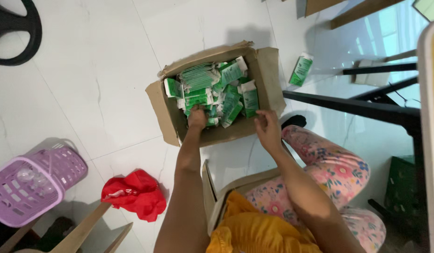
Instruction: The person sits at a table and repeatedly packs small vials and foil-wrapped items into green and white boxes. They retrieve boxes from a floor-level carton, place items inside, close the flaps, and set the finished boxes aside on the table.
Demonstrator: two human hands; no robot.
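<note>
An open brown cardboard box [269,79] sits on the white tiled floor, filled with several small green-and-white packets [205,84]. My left hand [197,118] reaches down into the box at its near side, fingers closed around packets there. My right hand [267,127] hovers over the box's near right edge, fingers loosely apart and holding nothing that I can see. One more green-and-white packet [301,69] lies alone on the floor to the right of the box.
A purple plastic basket [36,185] stands at the left, a red cloth [135,193] beside it. A black metal table frame [362,108] with a glass top runs along the right. A second cardboard box [212,199] sits near my knees. A black ring-shaped object [15,30] lies top left.
</note>
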